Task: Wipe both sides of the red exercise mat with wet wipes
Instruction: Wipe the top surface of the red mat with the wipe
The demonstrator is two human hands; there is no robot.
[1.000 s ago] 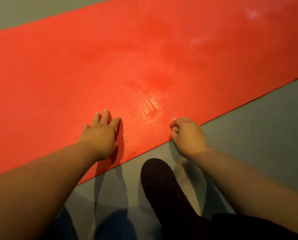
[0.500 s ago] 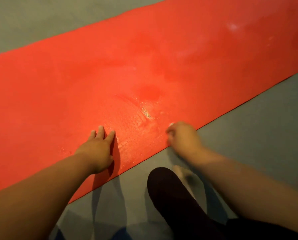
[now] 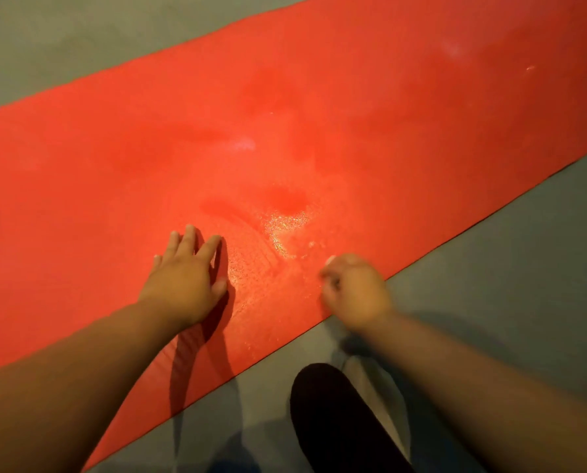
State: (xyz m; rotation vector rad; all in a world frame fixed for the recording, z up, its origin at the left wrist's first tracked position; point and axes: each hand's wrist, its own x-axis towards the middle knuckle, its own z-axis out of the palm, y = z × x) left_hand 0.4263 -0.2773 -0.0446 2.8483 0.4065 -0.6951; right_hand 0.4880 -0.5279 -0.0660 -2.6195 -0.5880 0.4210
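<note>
The red exercise mat (image 3: 319,131) lies flat across the grey floor, running from lower left to upper right. A wet, shiny patch (image 3: 285,230) glistens near its front edge. My left hand (image 3: 186,278) rests flat on the mat with its fingers spread. My right hand (image 3: 356,291) is curled at the mat's front edge, blurred, gripping a wet wipe (image 3: 329,260). Only a small white bit of the wipe shows at the fingertips.
Grey floor (image 3: 507,268) surrounds the mat on both long sides. My knee in dark trousers (image 3: 336,421) sits on the floor just in front of the mat's edge, below my right hand.
The view has shifted, so more grey floor shows at the top left. My right hand has slid a little along the front edge. My left hand stays pressed on the mat.
</note>
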